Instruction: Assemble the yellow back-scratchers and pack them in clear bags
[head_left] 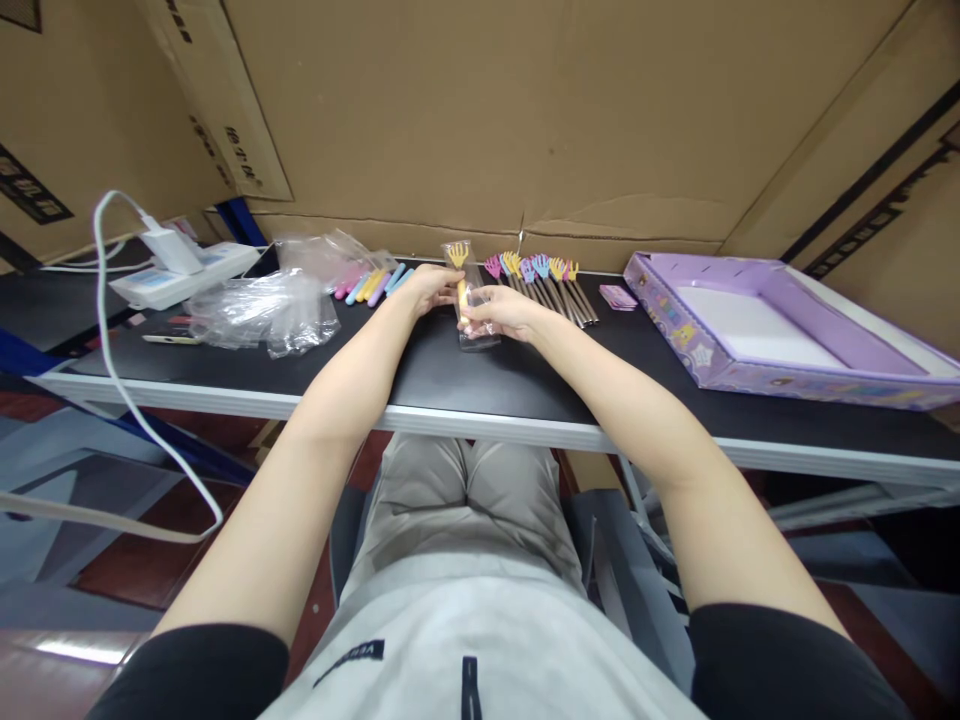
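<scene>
A yellow hand-shaped back scratcher (458, 256) lies inside a clear plastic bag (480, 343) at the middle of the table. My left hand (436, 288) pinches the left side of the bag, just below the scratcher's head. Lower down, my right hand (504, 312) has its fingers closed on the bag and the yellow handle. Right of my hands lies a row of back scratcher heads on metal rods (559, 285), in pink, yellow, purple and blue. To the left, several coloured handles (373, 286) lie side by side.
Clear plastic bags (262, 308) are piled on the left, near a white power strip (187, 275) with a plugged-in charger and looping cable. A purple display box (705, 350) stands at the right, beside small pink cards (617, 297). Cardboard walls (525, 120) enclose the back.
</scene>
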